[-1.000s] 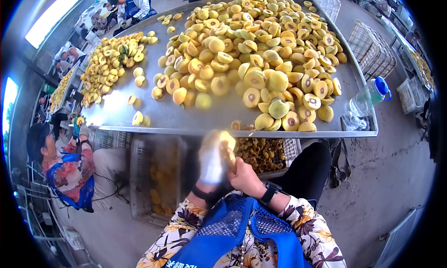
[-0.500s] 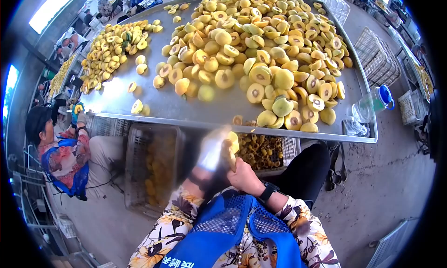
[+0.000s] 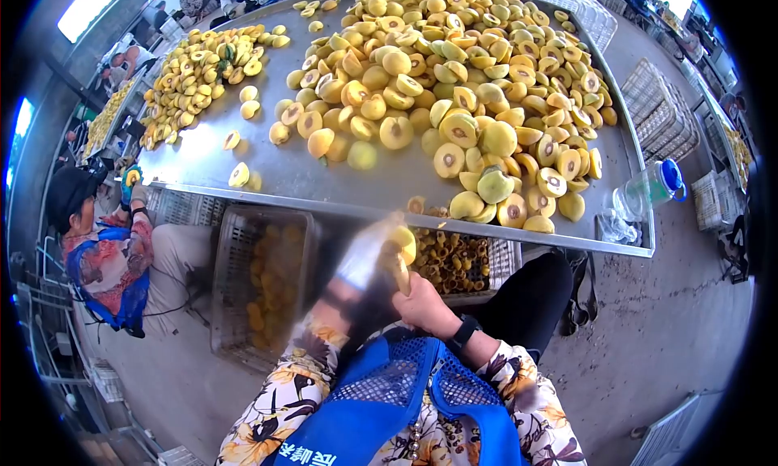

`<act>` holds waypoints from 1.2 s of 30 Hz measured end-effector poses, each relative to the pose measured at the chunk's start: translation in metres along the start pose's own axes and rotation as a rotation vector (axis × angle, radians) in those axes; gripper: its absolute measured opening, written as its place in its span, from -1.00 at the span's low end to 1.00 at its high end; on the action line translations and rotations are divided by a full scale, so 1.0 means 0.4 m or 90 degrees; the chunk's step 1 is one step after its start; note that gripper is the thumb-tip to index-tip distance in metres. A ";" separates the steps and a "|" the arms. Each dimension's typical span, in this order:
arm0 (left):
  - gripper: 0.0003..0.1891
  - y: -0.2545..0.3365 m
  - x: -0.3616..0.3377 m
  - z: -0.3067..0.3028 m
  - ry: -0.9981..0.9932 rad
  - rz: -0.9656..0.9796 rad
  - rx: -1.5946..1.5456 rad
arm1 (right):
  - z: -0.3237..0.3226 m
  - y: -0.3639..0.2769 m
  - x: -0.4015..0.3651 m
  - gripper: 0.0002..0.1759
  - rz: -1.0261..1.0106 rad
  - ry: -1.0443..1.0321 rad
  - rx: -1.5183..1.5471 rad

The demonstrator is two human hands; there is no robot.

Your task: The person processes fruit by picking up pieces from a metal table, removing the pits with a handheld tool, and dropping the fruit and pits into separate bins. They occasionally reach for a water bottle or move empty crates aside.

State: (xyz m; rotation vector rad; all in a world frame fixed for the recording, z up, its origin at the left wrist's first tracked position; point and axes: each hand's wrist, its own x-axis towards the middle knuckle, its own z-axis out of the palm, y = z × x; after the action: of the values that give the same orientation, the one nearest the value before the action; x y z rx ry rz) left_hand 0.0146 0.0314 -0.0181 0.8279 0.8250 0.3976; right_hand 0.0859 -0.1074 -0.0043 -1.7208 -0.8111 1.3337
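My left hand [image 3: 366, 251], in a white glove and smeared by motion, is closed around a yellow peach half [image 3: 403, 244] at the table's front edge. Just below it, my bare right hand [image 3: 427, 305] grips a slim tan tool [image 3: 401, 276] whose upper end meets the fruit; its working tip is hidden. Beneath both hands, a white crate [image 3: 504, 259] holds many brown peach pits and scraps [image 3: 454, 259]. A large heap of halved peaches [image 3: 454, 85], many with pits showing, lies on the metal table [image 3: 324, 186] beyond.
At lower left stands a crate [image 3: 223, 280] with yellow peach halves in it. A co-worker [image 3: 105, 255] sits at the left, holding fruit. A bottle with a blue cap [image 3: 648, 186] stands at the table's right corner. Stacked white crates [image 3: 658, 109] are on the floor at right.
The view has shifted slightly. My left hand and the peach half stay against the tan tool, with the half turned a little; the right hand keeps its grip.
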 end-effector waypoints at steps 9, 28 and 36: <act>-0.69 0.036 -0.075 0.087 0.153 0.173 0.004 | 0.001 -0.049 -0.012 -0.78 -0.065 -0.016 0.019; -0.67 0.029 -0.071 0.065 0.150 0.024 -0.088 | 0.021 0.005 -0.007 -0.82 0.121 -0.225 0.478; -0.46 0.102 -0.114 -0.235 0.472 0.075 0.294 | -0.017 0.090 0.000 -0.86 -0.085 -0.050 -0.020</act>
State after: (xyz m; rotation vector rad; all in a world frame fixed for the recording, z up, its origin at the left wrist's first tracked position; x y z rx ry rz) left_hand -0.0871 0.0754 -0.0018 1.1799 1.6003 0.6473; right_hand 0.0929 -0.1261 -0.0349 -1.6165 -0.9796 1.3102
